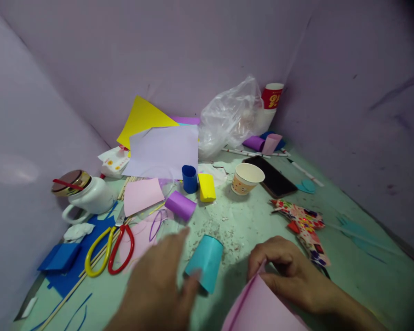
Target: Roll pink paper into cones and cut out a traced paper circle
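My right hand [286, 271] pinches the corner of a pink paper sheet [265, 308], which looks folded or bent over and runs off the bottom edge. My left hand [158, 280], blurred by motion, has its fingers apart and nothing in them. Just beyond its thumb lies a teal paper tube [209, 257], partly covered by that thumb. Farther off, a purple paper tube [181, 206] lies on its side, near a dark blue paper tube [189, 179] standing upright and a yellow paper tube [207, 187]. Scissors [110, 253] with yellow and red handles lie to the left.
A paper cup [247, 178] stands beside a dark phone [272, 177]. Flowered fabric [303, 225] lies at right. A white mug [93, 195] stands at left, near blue paper [69, 276]. Paper sheets [165, 149] and a clear plastic bag [227, 117] are at the back wall.
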`<state>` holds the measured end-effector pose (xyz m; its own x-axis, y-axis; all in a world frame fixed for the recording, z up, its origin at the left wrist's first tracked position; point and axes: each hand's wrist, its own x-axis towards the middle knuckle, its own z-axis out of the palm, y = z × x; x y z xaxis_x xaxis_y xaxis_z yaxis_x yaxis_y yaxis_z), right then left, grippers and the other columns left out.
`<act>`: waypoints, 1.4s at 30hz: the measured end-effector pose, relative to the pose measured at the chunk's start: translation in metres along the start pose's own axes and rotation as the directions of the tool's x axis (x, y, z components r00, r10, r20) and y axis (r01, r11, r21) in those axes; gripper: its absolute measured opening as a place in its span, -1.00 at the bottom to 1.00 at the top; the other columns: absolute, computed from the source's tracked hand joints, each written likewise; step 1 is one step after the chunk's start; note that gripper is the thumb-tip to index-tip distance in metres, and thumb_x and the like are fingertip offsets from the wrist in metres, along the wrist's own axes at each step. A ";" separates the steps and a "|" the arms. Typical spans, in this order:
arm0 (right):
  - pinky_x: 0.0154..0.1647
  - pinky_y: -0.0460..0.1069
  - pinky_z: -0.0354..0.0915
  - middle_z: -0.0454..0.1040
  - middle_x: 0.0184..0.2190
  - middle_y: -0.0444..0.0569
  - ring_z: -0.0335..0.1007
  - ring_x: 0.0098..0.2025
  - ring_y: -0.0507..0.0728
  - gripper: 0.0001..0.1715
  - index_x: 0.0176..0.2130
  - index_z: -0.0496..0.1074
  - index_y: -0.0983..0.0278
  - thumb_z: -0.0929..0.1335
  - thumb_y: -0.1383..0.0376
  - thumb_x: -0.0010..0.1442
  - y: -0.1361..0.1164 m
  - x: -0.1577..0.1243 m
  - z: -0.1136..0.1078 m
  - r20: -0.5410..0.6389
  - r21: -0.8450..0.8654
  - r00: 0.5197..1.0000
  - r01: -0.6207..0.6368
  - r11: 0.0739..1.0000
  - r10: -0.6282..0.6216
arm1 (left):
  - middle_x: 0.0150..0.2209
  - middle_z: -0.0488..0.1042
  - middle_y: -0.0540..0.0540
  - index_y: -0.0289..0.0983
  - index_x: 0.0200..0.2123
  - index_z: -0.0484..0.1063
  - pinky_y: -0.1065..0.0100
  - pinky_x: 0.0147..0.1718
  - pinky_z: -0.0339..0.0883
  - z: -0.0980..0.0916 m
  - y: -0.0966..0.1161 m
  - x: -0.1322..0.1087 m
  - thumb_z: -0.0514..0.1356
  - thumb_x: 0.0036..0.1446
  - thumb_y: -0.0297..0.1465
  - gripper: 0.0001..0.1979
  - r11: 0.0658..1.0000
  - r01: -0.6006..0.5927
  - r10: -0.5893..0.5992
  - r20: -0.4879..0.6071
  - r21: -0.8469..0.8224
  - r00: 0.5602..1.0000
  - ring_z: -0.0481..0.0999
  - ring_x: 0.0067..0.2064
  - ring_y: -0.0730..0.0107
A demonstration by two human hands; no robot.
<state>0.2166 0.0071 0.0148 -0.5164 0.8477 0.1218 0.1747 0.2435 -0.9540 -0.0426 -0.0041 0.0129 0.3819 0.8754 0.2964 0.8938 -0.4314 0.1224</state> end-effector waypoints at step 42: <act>-0.44 -0.02 0.44 0.57 -0.42 -0.04 0.50 -0.40 0.15 -0.86 -0.32 0.55 0.06 0.47 0.17 0.01 0.025 -0.013 0.013 -0.407 0.103 0.902 0.198 0.975 -0.141 | -0.23 0.58 -0.03 -0.19 -0.18 0.49 0.44 -0.24 0.45 -0.011 0.024 -0.013 0.11 -0.19 -0.65 -0.54 0.418 0.066 -0.090 0.031 -0.906 0.995 0.56 -0.22 0.37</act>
<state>0.2168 -0.0038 -0.0139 -0.1493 0.9227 0.3555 -0.0185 0.3569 -0.9340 -0.0284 -0.0287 0.0223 0.3068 0.9170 0.2549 0.1855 -0.3203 0.9290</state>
